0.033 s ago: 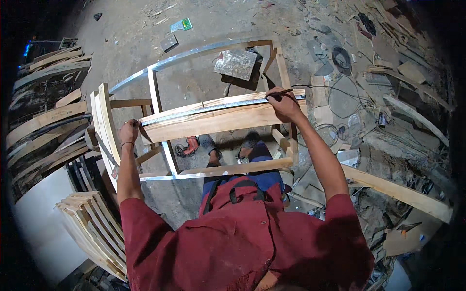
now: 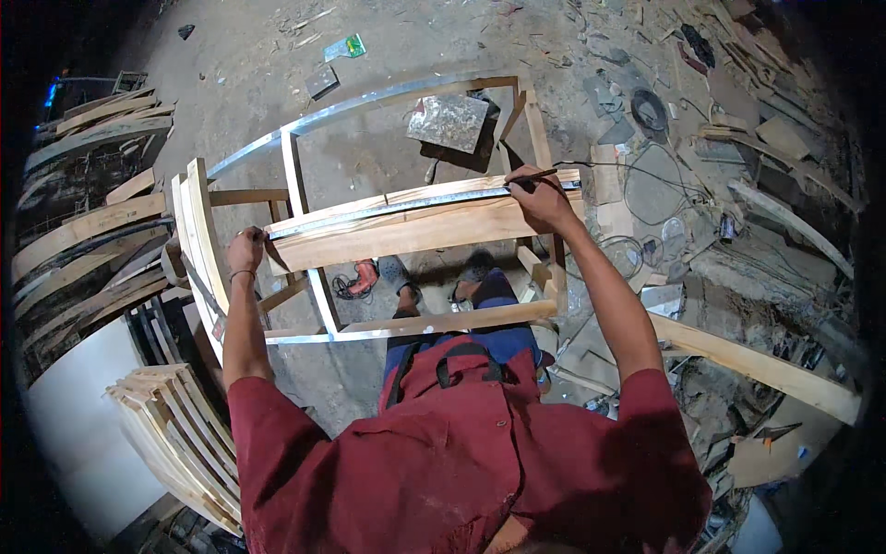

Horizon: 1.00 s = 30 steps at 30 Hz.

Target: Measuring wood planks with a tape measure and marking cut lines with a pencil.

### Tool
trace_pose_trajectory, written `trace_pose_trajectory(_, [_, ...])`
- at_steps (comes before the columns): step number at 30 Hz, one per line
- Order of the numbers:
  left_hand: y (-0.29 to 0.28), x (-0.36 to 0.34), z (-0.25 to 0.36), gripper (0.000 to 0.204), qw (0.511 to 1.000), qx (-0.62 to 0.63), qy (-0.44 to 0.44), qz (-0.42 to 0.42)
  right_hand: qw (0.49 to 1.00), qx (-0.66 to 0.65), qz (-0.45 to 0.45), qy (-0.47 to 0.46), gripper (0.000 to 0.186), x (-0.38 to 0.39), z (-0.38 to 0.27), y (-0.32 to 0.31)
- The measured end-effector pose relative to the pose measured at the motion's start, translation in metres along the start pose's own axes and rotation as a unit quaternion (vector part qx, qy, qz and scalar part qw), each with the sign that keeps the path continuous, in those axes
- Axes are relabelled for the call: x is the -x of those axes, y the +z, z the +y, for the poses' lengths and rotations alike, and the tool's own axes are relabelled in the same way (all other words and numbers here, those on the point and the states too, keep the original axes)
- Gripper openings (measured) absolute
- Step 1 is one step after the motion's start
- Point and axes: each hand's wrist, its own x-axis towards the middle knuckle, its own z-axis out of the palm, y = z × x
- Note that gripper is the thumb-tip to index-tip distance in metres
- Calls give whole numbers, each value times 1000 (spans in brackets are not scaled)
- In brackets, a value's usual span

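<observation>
A pale wooden board [image 2: 397, 240] lies across a rectangular wooden frame [image 2: 293, 175], with narrower wood strips [image 2: 365, 203] along its far edge. Along them stretches a thin silver-blue tape measure [image 2: 369, 215]. At the board's left end, the closed fingers of my left hand [image 2: 246, 251] hold the end of the tape. Near the right end, my right hand [image 2: 546, 201] is closed round a thin dark pencil [image 2: 540, 175], its tip down at the tape. Part of the board's right end is hidden behind my right hand.
Long pale boards [image 2: 194, 240] stand against the frame's left end. A red power tool [image 2: 362, 277] lies on the floor near my feet. A metal-topped block [image 2: 449, 123] sits inside the frame. Curved wood pieces [image 2: 175, 434] are stacked at lower left; scraps and cables [image 2: 637, 171] litter the right.
</observation>
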Motion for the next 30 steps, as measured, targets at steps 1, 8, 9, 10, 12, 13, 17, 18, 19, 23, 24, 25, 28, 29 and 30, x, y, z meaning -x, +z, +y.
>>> trace_pose_trajectory(1, [0, 0, -1, 35, 1000, -1, -2, -3, 1000, 0, 0, 0, 21, 0, 0, 1])
trace_pose_trajectory(8, [13, -5, -23, 34, 1000, 16, 6, 2, 999, -16, -7, 48, 22, -1, -9, 3])
trace_pose_trajectory(9, [13, -7, -18, 34, 1000, 25, 13, 4, 998, -24, -6, 64, 24, 1, -7, 3])
trace_pose_trajectory(10, [14, -8, -15, 35, 999, 34, 19, 6, 998, -23, -5, 66, 24, 2, -6, 2])
trace_pose_trajectory(12, [12, -9, -12, 35, 999, 32, 16, 5, 999, -7, 2, 49, 26, 3, -1, 3])
trace_pose_trajectory(13, [11, -9, -12, 35, 999, 31, 12, 5, 999, -7, 2, 48, 26, 2, 2, 4])
trace_pose_trajectory(17, [11, -6, -17, 35, 999, 26, 34, 23, 997, 2, 8, 71, 25, 2, -3, 7])
trace_pose_trajectory(18, [10, -6, -16, 34, 998, 19, 47, 29, 997, 9, 21, 69, 24, 3, -6, 8])
trace_pose_trajectory(19, [10, -7, -16, 34, 997, 12, 60, 36, 997, 11, 20, 70, 24, 3, -9, 8])
trace_pose_trajectory(23, [14, -13, -26, 34, 998, 49, 48, 5, 989, -26, 3, 143, 22, 3, -19, 7])
trace_pose_trajectory(24, [16, -14, -25, 33, 998, 48, 44, -6, 983, -38, 2, 180, 22, 3, -23, 7])
trace_pose_trajectory(25, [17, -16, -26, 33, 998, 48, 40, -16, 983, -36, 2, 178, 22, 6, -18, 11])
trace_pose_trajectory(28, [27, -13, -48, 34, 995, 84, 61, 2, 964, -167, 125, 163, 21, 5, -24, 37])
trace_pose_trajectory(29, [24, -16, -46, 33, 995, 91, 40, -6, 969, -152, 145, 129, 20, 6, -19, 46])
trace_pose_trajectory(30, [19, -13, -34, 34, 995, 84, 61, 3, 963, -164, 150, 151, 21, 7, -27, 55])
